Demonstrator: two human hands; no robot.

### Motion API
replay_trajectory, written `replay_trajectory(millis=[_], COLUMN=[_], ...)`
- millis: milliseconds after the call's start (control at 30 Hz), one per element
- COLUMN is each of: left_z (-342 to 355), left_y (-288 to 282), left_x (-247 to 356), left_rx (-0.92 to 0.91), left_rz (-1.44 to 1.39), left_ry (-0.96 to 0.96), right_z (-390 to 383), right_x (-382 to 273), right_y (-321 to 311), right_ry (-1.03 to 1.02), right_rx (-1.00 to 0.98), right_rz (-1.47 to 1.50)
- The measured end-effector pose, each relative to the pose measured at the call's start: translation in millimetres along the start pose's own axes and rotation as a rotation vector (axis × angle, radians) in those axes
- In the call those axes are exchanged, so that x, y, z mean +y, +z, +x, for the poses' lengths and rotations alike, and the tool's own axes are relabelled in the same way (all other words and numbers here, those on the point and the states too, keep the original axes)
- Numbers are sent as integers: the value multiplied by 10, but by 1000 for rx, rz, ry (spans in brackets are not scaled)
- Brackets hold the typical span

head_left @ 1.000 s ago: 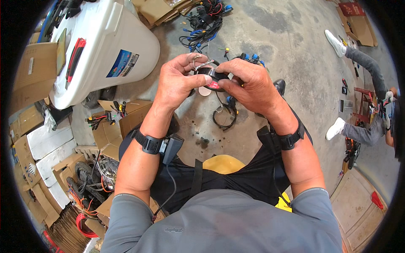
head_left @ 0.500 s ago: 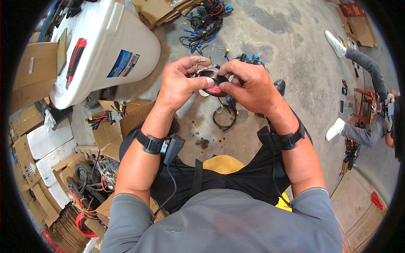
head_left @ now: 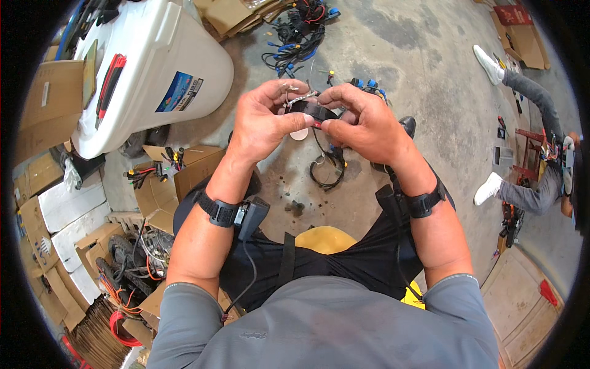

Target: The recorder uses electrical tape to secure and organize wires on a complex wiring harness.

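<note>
Between my hands, above my knees, is a black round piece (head_left: 310,111) with a red label, largely hidden by fingers. My left hand (head_left: 264,120) grips its left side, thumb across the front, with thin silvery wires (head_left: 302,97) by the fingertips. My right hand (head_left: 359,123) holds its right side with thumb and bent fingers. A small pale disc (head_left: 299,134) shows just below it. Under my hands a coiled black cable (head_left: 327,183) with yellow and blue connectors lies on the concrete floor.
A tangle of cables (head_left: 289,55) lies ahead. At left are a white plastic tub (head_left: 184,74), cardboard boxes (head_left: 157,197) with connectors, and a wheel among loose wires (head_left: 123,252). At right another person's legs (head_left: 531,194) stretch over the floor beside tools; cardboard (head_left: 522,46) lies beyond.
The black piece has tilted between my fingers, so less of its red label shows. My right fingers have shifted slightly along it. The other person's hands have moved a little.
</note>
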State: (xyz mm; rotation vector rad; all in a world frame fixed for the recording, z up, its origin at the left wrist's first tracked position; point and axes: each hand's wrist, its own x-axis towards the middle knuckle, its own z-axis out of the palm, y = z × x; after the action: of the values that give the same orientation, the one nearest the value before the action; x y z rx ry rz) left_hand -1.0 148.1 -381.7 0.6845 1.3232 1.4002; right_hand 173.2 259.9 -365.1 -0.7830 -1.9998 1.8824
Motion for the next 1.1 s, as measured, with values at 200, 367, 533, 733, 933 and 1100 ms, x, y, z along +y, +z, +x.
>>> replay_trajectory(millis=[200,367,533,733,933,1100], left_z=[-13,-8,-20,-39,-60,-59], left_y=[4,-2,12,66,96,80], left_x=[10,-55,-71,5,52,43], left_rx=[-3,-28,-16,-9,-23,-26], left_rz=[8,76,93,149,272,262], left_ry=[23,74,109,66,97,86], right_z=[34,43,42,50,57,57], right_x=[-54,-82,-89,3,-15,-29], right_y=[-81,-78,-58,-40,-56,-54], right_ry=[110,129,165,145,234,252], right_rx=[-98,-100,-104,-86,-124,-131], right_rz=[-42,-70,-16,24,42,75])
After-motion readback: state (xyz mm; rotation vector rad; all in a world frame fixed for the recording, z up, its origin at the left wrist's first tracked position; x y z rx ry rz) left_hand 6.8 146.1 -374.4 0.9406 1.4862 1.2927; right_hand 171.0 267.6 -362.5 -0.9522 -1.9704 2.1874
